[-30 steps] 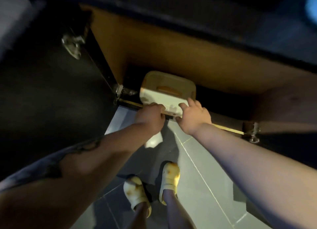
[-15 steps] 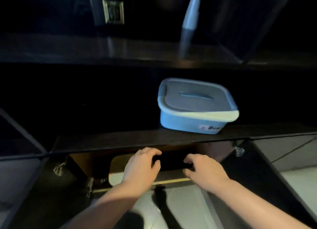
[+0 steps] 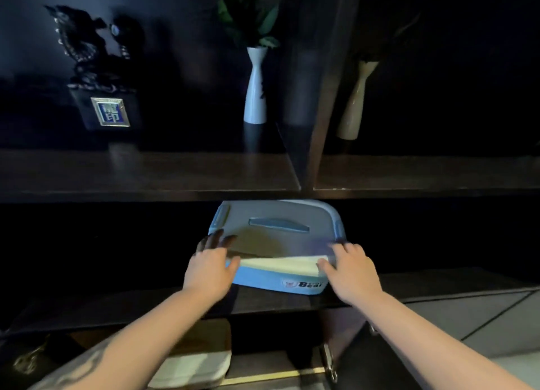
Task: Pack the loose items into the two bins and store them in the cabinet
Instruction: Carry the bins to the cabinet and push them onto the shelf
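A blue bin (image 3: 277, 234) with a grey lid and a cream front edge stands on a dark ledge (image 3: 131, 305) above the open cabinet. My left hand (image 3: 209, 268) holds its front left corner, fingers laid over the lid and thumb at the front. My right hand (image 3: 349, 268) grips the front right corner the same way. Below the ledge, a cream bin (image 3: 193, 366) sits inside the lower cabinet, partly hidden by my left forearm.
The right cabinet door (image 3: 380, 357) hangs open, a metal hinge (image 3: 328, 360) at its edge. On the upper shelf stand a dark trophy (image 3: 99, 68), a white vase (image 3: 255, 88) with leaves and a beige vase (image 3: 355, 97). Grey tiled floor (image 3: 482, 316) lies at right.
Both hands left the cream bin inside the lower cabinet, rose to the ledge and took hold of the blue bin's front corners. The view tilted upward.
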### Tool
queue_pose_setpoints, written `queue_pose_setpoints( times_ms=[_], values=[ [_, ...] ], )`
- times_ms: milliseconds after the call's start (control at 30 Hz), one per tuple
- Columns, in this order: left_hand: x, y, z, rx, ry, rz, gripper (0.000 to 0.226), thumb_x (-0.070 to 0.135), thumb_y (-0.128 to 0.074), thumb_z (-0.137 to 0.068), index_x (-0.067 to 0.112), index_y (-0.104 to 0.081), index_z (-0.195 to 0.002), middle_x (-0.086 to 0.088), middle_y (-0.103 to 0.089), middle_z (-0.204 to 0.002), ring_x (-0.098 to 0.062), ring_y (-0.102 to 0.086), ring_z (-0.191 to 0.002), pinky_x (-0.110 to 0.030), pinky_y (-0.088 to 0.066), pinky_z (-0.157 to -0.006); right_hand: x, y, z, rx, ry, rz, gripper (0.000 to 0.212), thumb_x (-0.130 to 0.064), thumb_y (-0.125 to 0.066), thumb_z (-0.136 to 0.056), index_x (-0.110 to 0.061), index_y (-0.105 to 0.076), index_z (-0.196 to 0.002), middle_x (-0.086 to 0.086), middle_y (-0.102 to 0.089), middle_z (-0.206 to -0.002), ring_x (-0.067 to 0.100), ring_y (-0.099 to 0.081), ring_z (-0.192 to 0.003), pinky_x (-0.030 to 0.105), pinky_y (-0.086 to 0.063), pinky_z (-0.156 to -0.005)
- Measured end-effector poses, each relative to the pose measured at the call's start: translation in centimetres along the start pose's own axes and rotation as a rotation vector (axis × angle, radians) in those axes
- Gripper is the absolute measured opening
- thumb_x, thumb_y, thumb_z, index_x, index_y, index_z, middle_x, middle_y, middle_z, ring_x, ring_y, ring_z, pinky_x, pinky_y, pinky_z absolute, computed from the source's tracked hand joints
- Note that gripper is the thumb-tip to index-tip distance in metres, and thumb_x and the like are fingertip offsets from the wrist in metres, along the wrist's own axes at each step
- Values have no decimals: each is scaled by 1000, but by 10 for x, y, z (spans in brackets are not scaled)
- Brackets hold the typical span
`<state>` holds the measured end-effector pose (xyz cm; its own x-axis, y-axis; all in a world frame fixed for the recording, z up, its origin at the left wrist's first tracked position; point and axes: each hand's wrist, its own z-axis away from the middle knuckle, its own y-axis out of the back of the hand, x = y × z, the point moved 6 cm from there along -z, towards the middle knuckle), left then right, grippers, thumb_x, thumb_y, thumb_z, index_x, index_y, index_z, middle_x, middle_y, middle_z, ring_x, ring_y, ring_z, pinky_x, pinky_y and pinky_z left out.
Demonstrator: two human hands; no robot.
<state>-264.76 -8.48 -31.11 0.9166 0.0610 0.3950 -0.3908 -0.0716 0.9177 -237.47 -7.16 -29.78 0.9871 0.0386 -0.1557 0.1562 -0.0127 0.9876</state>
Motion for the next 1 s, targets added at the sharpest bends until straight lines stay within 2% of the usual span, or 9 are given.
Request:
queue_pose_setpoints(
  times_ms=[133, 233, 333, 433, 533, 700, 767, 900, 1000],
  values=[
    [-13, -7, -29, -15, 243, 164, 61, 25, -48, -94, 22, -21, -148, -1, -16, -157, -26, -26, -140, -37, -29, -111, 23, -22, -27, -150, -83, -177, 51, -47, -41, -97, -7, -53, -127, 16, -57, -127, 33, -47, -119, 38, -39, -97],
    [-15, -16, -41, -60, 339, 253, 59, 26, -39, -100, 23, -10, -151, 0, -6, -159, -27, -28, -140, -39, -32, -110, 30, -29, -48, -210, -18, -319, 61, -43, -46, -97, -13, -34, -148, 14, -43, -147, 32, -48, -128, 36, -40, -103],
    [-12, -24, -42, -18, 356, 333, 53, 27, -36, -101, 16, -20, -150, -10, -14, -158, -29, -19, -143, -39, -20, -115, 33, -34, -60, -240, 94, -372, 63, -39, -47, -98, -23, -19, -152, 2, -14, -161, 28, -36, -139, 35, -33, -110],
    [-5, -29, -25, -93, 456, 368, 43, 18, -36, -101, -3, -38, -139, -24, -33, -148, -35, -32, -136, -31, -30, -106, 43, -40, -64, -228, 144, -416, 60, -34, -46, -99, -22, -21, -152, 0, -13, -161, 27, -32, -141, 35, -29, -112],
    [3, -26, -3, 48, 373, 341, 37, 9, -41, -97, -7, -47, -129, -26, -31, -142, -41, -34, -127, -33, -28, -107, 53, -40, -67, -173, 205, -522, 53, -19, -46, -100, -16, -26, -150, -2, -8, -161, 18, -17, -147, 16, -15, -112],
    [16, -27, 35, 147, 281, 393, 42, 22, -52, -95, 8, -35, -130, -5, -30, -118, -12, -44, -94, -25, -40, -88, 69, -52, -73, -152, -1, -704, 55, -19, -45, -100, -33, -25, -149, 11, -42, -147, 30, -46, -129, 28, -34, -101],
    [8, -24, 25, 145, 304, 353, 51, 28, -57, -92, 8, -36, -134, -6, -33, -114, -19, -45, -99, -32, -42, -92, 69, -58, -81, -210, -92, -772, 60, -25, -48, -99, -38, -19, -149, 13, -45, -142, 32, -53, -119, 33, -39, -95],
    [-17, -32, -9, 33, 438, 281, 66, 35, -54, -90, 23, -24, -147, -17, -42, -135, -37, -36, -125, -44, -35, -104, 67, -71, -104, -216, -82, -878, 75, -29, -63, -90, -31, -18, -150, 10, -30, -153, 32, -35, -138, 47, -28, -114],
    [-19, -42, -21, 13, 498, 513, 74, 27, -53, -86, 44, -13, -146, -14, -33, -144, -37, -32, -131, -47, -32, -109, 65, -72, -107, -187, -99, -917, 75, -27, -66, -89, -27, -21, -150, 9, -29, -154, 30, -32, -140, 47, -26, -115]
  ],
)
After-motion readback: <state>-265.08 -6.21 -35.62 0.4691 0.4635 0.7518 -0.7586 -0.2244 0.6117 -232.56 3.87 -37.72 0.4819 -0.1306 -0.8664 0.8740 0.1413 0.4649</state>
